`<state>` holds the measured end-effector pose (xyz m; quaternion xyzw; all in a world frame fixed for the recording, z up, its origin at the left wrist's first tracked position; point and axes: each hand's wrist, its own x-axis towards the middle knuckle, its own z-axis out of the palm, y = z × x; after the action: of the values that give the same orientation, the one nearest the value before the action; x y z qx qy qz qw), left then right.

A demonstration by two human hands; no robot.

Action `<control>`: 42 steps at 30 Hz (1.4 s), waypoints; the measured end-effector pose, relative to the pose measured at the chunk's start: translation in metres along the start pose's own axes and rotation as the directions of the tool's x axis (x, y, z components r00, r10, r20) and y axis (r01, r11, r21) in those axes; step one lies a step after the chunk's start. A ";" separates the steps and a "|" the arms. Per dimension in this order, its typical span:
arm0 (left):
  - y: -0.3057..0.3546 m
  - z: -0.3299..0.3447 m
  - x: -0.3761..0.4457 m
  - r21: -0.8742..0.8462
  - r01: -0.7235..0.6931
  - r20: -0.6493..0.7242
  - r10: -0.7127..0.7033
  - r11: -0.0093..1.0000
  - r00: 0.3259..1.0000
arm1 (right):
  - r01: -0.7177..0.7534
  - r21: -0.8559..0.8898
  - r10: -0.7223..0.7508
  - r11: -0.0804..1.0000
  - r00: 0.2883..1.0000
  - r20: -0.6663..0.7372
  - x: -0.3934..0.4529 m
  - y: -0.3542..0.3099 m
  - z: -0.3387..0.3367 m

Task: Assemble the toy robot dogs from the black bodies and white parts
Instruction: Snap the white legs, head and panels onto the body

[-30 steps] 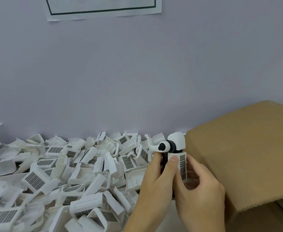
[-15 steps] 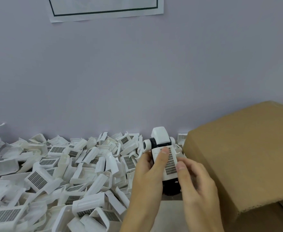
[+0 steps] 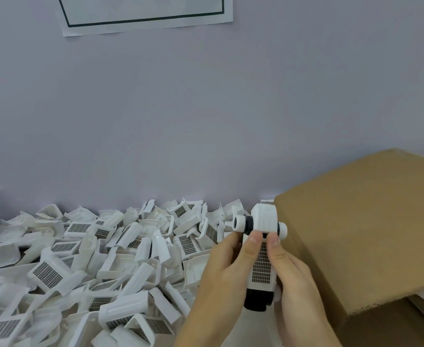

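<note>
Thumbs of our left hand (image 3: pixel 221 269) and right hand (image 3: pixel 293 274) press the white grille shell onto one toy dog (image 3: pixel 261 256) just left of the cardboard box (image 3: pixel 371 229), with the pile of white parts (image 3: pixel 93 266) unassembled.

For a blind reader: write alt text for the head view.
Both hands, left and right, grip a toy dog, thumbs pressing its white grille cover. A pile of white parts lies to the left, a cardboard box to the right.
</note>
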<state>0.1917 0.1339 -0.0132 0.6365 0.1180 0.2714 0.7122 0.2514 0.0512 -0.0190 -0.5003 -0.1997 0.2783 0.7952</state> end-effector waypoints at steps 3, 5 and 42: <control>-0.003 0.004 0.000 0.088 -0.047 -0.071 0.053 0.995 0.996 | -0.004 -0.003 0.004 1.000 1.000 -0.015 0.001 0.001 0.002; -0.004 0.006 0.001 0.095 -0.047 -0.096 0.056 0.994 0.994 | -0.004 -0.025 0.003 1.000 1.000 -0.028 0.001 0.002 0.003; -0.014 -0.002 0.006 -0.060 0.077 0.025 -0.076 0.995 0.997 | 0.071 -0.175 -0.089 0.982 0.992 -0.093 0.009 0.008 -0.010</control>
<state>0.1992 0.1384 -0.0262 0.6126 0.1259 0.2402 0.7424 0.2621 0.0525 -0.0304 -0.5719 -0.2028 0.2024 0.7687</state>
